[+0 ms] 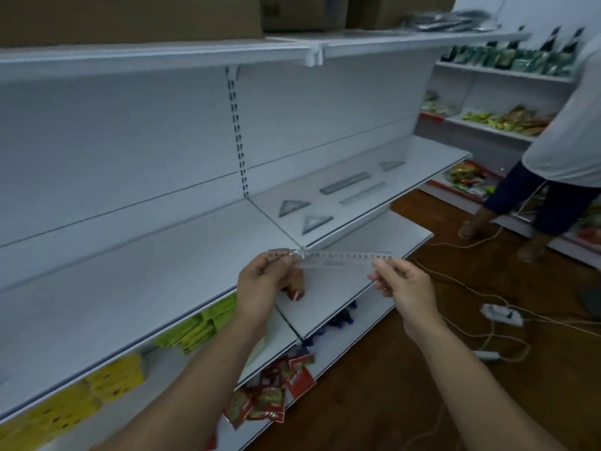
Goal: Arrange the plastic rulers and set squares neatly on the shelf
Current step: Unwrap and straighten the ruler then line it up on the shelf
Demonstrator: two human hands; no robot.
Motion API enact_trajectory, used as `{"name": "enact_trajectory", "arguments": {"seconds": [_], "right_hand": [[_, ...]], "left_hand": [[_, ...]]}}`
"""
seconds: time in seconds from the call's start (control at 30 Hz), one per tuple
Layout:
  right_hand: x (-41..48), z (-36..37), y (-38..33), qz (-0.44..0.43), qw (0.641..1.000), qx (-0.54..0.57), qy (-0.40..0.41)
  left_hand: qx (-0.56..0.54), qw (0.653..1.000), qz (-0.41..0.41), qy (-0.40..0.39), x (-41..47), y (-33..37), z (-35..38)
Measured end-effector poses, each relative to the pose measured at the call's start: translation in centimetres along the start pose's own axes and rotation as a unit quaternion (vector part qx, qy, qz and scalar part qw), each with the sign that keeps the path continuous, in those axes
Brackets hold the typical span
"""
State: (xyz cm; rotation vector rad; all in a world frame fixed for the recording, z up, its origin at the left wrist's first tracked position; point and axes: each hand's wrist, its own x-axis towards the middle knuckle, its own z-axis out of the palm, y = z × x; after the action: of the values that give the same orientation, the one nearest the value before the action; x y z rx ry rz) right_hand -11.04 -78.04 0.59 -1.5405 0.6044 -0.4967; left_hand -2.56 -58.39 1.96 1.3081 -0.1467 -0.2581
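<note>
I hold a clear plastic ruler [338, 259] level in front of the white shelf [419, 177]. My left hand [263, 284] pinches its left end and my right hand [403, 288] pinches its right end. On the shelf behind it lie two set squares, one [292, 207] further back and one [316, 222] nearer the edge. Past them lie a dark ruler [345, 182] and a clear ruler [362, 193]. A third set square [391, 165] lies at the far right of the shelf.
Lower shelves hold yellow packets [117, 375] and red sachets [276, 392]. A person [562, 141] stands at the right by another stocked rack. White cables and a power strip [502, 315] lie on the wooden floor. Cardboard boxes [130, 14] sit on the top shelf.
</note>
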Motion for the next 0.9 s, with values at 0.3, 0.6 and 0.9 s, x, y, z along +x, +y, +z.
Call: {"name": "enact_trajectory", "arguments": {"seconds": [0.3,0.6,0.9], "right_hand": [[7.8,-6.3,1.2,0.023,0.997,0.012,0.070],[23.0,-9.7,-0.1,0.031,0.997,0.009,0.074],[34.6,-9.6,-0.7,0.024,0.999,-0.007,0.047]], "left_hand": [[0.004,0.998,-0.048,-0.040,8.7,-4.2,8.7],[-0.026,0.997,-0.045,-0.048,21.3,-5.7,17.3],[-0.003,1.000,-0.015,-0.027,30.9,-6.0,20.8]]}}
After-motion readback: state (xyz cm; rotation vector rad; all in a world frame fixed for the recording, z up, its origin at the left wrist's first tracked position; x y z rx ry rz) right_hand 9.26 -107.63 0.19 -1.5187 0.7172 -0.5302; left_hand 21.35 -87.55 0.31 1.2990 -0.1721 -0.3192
